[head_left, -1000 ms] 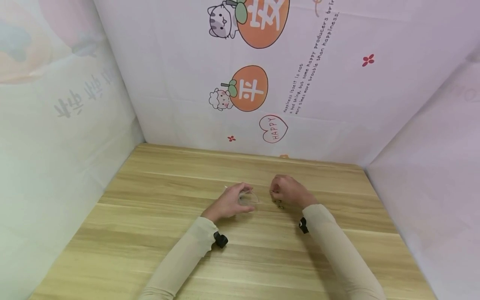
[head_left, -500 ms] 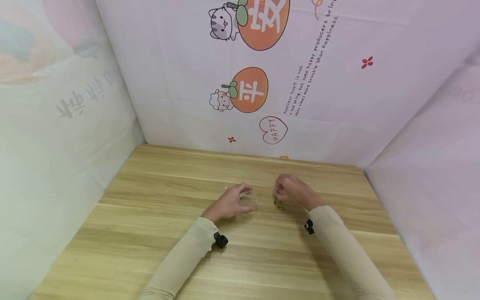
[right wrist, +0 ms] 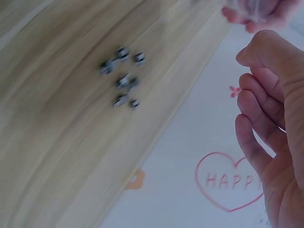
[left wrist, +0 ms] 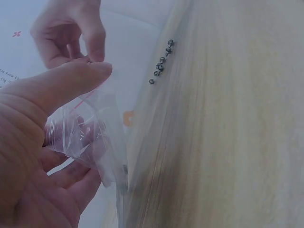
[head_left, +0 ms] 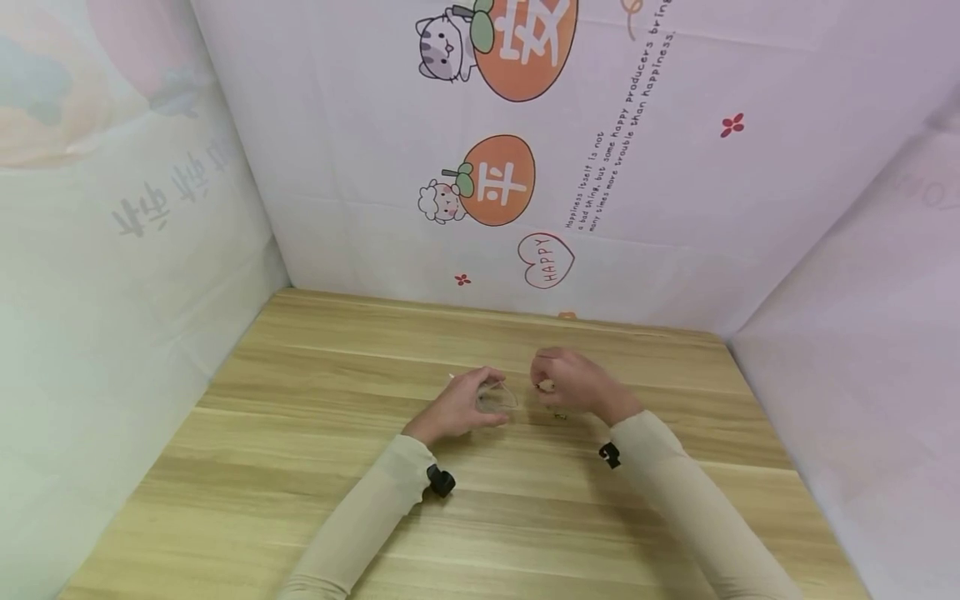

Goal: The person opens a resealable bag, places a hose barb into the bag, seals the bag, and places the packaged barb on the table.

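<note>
My left hand (head_left: 459,406) holds a clear plastic zip bag (left wrist: 108,128) in its curved fingers, thumb on the near side. The bag's mouth has a thin red line and stands partly spread. My right hand (head_left: 577,383) is bent just right of the bag, thumb and forefinger together. A small dark speck, apparently a screw (head_left: 537,387), shows at those fingertips; the right wrist view hides it. Several small metal screws (right wrist: 122,80) lie loosely grouped on the table below the right hand.
The wood-grain table (head_left: 480,508) ends at a white printed cloth (head_left: 360,208) at the back. More cloth hangs at the left and right sides. A black wrist camera (head_left: 441,481) sits on the left sleeve, another (head_left: 610,454) on the right.
The right hand moved slightly right, then back left toward the bag, the dark speck moving with its fingertips. The left hand and the bag have stayed in place.
</note>
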Tool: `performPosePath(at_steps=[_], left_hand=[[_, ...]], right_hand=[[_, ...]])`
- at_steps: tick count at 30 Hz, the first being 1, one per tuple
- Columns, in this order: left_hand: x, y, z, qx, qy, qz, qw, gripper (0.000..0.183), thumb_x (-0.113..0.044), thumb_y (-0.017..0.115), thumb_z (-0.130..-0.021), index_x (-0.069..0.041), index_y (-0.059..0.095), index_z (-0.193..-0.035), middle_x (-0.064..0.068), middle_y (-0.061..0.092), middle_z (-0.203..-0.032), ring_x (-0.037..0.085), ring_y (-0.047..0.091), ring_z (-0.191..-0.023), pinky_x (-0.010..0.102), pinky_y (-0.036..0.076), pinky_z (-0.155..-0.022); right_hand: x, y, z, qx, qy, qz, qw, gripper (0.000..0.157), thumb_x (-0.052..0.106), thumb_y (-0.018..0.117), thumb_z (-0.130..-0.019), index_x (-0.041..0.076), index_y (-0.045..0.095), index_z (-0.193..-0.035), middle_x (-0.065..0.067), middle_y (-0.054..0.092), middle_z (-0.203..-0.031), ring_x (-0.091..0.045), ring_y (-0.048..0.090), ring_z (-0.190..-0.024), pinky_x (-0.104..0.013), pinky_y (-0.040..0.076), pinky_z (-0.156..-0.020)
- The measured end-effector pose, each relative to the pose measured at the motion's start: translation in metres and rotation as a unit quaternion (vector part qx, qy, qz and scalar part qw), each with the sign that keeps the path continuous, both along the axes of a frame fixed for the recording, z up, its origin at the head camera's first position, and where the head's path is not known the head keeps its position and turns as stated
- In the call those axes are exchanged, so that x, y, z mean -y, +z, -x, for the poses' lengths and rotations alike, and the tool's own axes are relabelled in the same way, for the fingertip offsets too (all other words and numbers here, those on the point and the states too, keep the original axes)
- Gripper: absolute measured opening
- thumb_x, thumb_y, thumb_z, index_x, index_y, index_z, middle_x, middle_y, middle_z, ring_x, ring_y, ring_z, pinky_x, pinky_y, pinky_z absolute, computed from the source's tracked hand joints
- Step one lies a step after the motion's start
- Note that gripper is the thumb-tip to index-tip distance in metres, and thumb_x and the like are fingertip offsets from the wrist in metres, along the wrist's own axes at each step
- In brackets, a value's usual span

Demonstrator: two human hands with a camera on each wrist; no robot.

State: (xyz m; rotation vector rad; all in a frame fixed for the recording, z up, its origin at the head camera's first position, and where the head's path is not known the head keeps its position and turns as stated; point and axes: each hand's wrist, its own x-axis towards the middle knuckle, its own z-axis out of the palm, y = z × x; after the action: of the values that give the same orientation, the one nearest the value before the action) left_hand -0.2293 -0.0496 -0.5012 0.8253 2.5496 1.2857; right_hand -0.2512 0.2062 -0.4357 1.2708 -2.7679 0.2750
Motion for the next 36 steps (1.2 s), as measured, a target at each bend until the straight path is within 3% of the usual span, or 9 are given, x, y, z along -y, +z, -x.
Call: performPosePath(at_steps=[11, 16, 21, 30, 36], left_hand=[[0.001, 0.0, 0.002, -0.003, -0.006, -0.003, 1.0, 0.069, -0.026, 0.086, -0.09, -0.005, 0.054, -0.148, 0.011, 0.064, -0.146, 0.028, 0.059, -0.139, 0.046, 0.047, -0.12], [0.001, -0.002, 0.003, -0.013, -0.009, -0.007, 0.9998, 0.068, -0.028, 0.086, -0.09, -0.009, 0.055, -0.147, 0.009, 0.063, -0.148, 0.027, 0.059, -0.139, 0.045, 0.048, -0.119], [0.001, -0.004, 0.004, -0.009, -0.015, -0.02, 0.9997, 0.067, -0.027, 0.086, -0.09, -0.012, 0.055, -0.147, 0.006, 0.062, -0.151, 0.025, 0.058, -0.141, 0.044, 0.047, -0.12], [0.002, -0.005, 0.004, -0.018, -0.01, -0.016, 0.9997, 0.067, -0.028, 0.087, -0.09, -0.007, 0.056, -0.146, 0.009, 0.066, -0.142, 0.027, 0.061, -0.135, 0.046, 0.05, -0.116], [0.001, -0.008, 0.005, -0.024, -0.006, -0.009, 0.9996, 0.069, -0.03, 0.087, -0.089, -0.005, 0.056, -0.145, 0.009, 0.067, -0.141, 0.028, 0.062, -0.135, 0.045, 0.051, -0.115]], right_hand=[[0.033, 0.016, -0.006, -0.01, 0.033, -0.005, 0.999, 0.014, 0.007, 0.083, -0.085, 0.012, 0.07, -0.086, -0.003, 0.071, -0.089, -0.015, 0.068, -0.082, -0.026, 0.06, -0.074], [0.042, 0.018, -0.004, -0.007, 0.038, -0.013, 0.999, 0.014, 0.008, 0.083, -0.085, 0.012, 0.07, -0.086, -0.001, 0.07, -0.089, -0.009, 0.063, -0.08, -0.024, 0.058, -0.073], [0.049, 0.017, -0.003, 0.006, 0.045, -0.012, 0.999, 0.013, 0.007, 0.083, -0.085, 0.011, 0.071, -0.085, -0.002, 0.071, -0.088, -0.012, 0.066, -0.079, -0.024, 0.058, -0.072], [0.051, 0.012, -0.001, 0.014, 0.065, 0.007, 0.998, 0.018, 0.013, 0.088, -0.085, 0.005, 0.077, -0.097, -0.007, 0.075, -0.098, -0.021, 0.073, -0.091, -0.031, 0.063, -0.082], [0.038, 0.016, -0.003, -0.001, 0.044, -0.013, 0.999, 0.026, 0.017, 0.089, -0.085, 0.005, 0.078, -0.106, -0.006, 0.073, -0.106, -0.021, 0.071, -0.098, -0.034, 0.063, -0.088]])
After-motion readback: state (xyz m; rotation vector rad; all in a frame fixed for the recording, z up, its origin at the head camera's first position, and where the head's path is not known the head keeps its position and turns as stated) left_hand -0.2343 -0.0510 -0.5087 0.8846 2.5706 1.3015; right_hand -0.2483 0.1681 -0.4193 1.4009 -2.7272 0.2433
